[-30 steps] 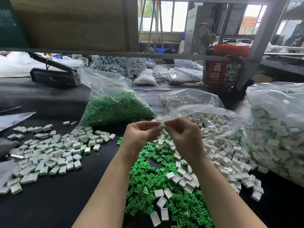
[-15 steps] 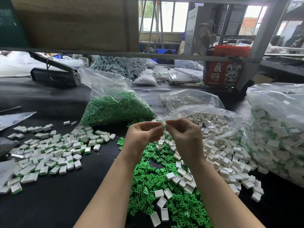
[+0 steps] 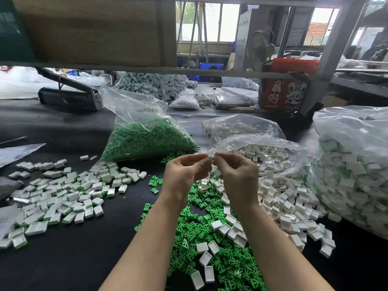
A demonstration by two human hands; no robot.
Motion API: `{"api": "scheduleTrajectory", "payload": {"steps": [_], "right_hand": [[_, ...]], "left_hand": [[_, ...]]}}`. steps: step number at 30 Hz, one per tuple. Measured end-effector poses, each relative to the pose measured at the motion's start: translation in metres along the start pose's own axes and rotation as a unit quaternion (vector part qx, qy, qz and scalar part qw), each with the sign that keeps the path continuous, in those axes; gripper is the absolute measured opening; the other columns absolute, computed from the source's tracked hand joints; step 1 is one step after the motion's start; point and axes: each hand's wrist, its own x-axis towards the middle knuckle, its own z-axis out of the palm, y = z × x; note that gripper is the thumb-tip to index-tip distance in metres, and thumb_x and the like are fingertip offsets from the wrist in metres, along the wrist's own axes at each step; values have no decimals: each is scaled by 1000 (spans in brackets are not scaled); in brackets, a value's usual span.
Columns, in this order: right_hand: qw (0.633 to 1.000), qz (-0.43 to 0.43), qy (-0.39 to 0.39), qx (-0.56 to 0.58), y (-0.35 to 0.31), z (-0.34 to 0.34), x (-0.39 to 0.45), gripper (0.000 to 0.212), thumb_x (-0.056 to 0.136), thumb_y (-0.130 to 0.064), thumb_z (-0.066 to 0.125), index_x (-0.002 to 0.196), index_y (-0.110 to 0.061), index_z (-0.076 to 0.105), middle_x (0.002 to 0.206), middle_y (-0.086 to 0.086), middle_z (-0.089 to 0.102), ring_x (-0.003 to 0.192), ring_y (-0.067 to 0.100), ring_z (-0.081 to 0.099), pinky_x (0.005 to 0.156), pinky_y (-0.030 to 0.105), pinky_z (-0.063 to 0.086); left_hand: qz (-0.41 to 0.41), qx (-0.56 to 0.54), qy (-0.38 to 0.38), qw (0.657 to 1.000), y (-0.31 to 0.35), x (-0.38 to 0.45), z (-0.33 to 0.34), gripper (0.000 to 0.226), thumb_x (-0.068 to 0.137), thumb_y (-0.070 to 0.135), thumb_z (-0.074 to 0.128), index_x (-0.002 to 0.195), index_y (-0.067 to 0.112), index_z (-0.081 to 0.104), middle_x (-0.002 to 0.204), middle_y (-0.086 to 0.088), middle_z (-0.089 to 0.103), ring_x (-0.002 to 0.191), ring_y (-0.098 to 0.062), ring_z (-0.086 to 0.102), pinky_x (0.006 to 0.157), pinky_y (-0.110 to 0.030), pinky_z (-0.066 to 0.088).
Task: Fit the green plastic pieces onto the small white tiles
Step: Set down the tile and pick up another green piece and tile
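- the bag of green pieces (image 3: 147, 139) is the landmark; loose green pieces (image 3: 210, 238) and white tiles (image 3: 283, 196) lie in front of it, under the hands.
- left hand (image 3: 184, 175) and right hand (image 3: 237, 177) pinch one small piece (image 3: 211, 158) between their fingertips, both equally near; its long axis is hidden.
- against the earlier frame, hardly anything differs.

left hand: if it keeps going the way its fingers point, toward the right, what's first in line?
The right hand: the left hand has its fingers tip to tip with it, a small piece pinched between. Nothing else sits between them.
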Motion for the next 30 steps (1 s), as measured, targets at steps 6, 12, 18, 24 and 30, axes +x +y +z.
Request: {"api": "scheduleTrajectory", "payload": {"steps": [6, 12, 18, 24, 30], "right_hand": [[999, 18, -47, -4, -2, -4, 2, 9, 83, -1, 73, 85, -9, 75, 72, -4, 73, 62, 0, 65, 58, 11, 48], [994, 15, -98, -40, 0, -12, 7, 7, 81, -1, 75, 87, -3, 76, 76, 5, 74, 64, 5, 67, 61, 15, 50], [992, -18, -109, -57, -1, -13, 7, 8, 80, -4, 76, 86, -10, 76, 76, 2, 75, 68, 16, 70, 61, 22, 54], [987, -39, -122, -96, 1, -13, 7, 8, 80, -7, 77, 88, -5, 76, 78, 6, 74, 71, 22, 70, 69, 31, 58], [987, -29, -140, -77, 1, -14, 7, 6, 80, -4, 77, 86, -5, 76, 76, 7, 74, 68, 20, 70, 65, 27, 56]], "left_hand": [[20, 33, -1, 999, 2, -1, -4, 19, 60, 15, 80, 79, 11, 77, 75, -11, 75, 65, -17, 71, 60, -21, 55], [32, 71, -20, 997, 3, -1, -7, 9, 67, 7, 80, 71, 15, 80, 70, -10, 74, 62, -16, 70, 59, -21, 54], [41, 74, -27, 996, 7, -2, -11, 13, 60, 15, 81, 73, 16, 80, 70, -10, 74, 62, -17, 69, 59, -21, 54], [48, 100, -16, 994, 7, -2, -14, 12, 69, 4, 80, 73, 16, 80, 70, -11, 74, 62, -19, 70, 59, -22, 55], [68, 132, -29, 988, 9, -1, -17, 21, 74, -6, 77, 74, 14, 80, 73, -13, 75, 63, -20, 71, 63, -24, 58]]}}
